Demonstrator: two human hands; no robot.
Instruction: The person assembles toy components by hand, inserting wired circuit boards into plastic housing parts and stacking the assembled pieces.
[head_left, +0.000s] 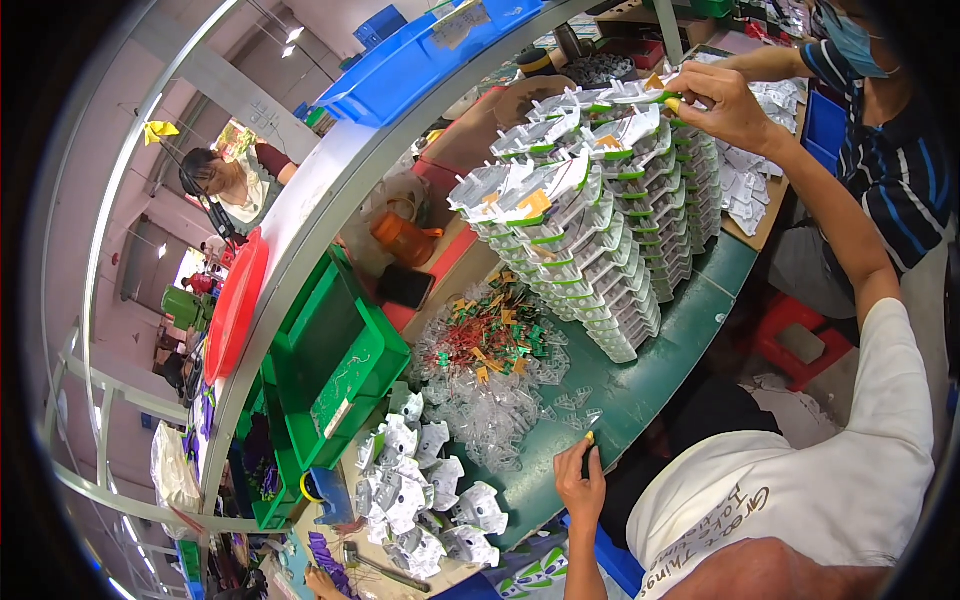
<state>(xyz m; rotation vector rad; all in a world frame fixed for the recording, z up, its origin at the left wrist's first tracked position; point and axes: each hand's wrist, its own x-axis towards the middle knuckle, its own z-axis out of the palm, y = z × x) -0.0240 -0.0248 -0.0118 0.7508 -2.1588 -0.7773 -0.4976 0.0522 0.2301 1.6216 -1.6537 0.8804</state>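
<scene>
White casings [603, 285], stacked probably to save counter [640, 385] space.
Right hand [728, 105]: fingers clamped on top casing [635, 95]; left hand [580, 485]: fingers' grip unclear.

Open to pass low over the bare strip of green tabletop [652, 386] between the white casing stacks [605, 265] and the near edge, beyond the left hand [580, 484]. Walled off farther in by those stacks, tall and set close together. Cluttered to the left with clear plastic pieces [490, 430] (loose, scattered toward the strip), then white shells [408, 482] and green bins [340, 370]. Tight around the right hand [732, 106], near a co-worker's arm [782, 63].
</scene>
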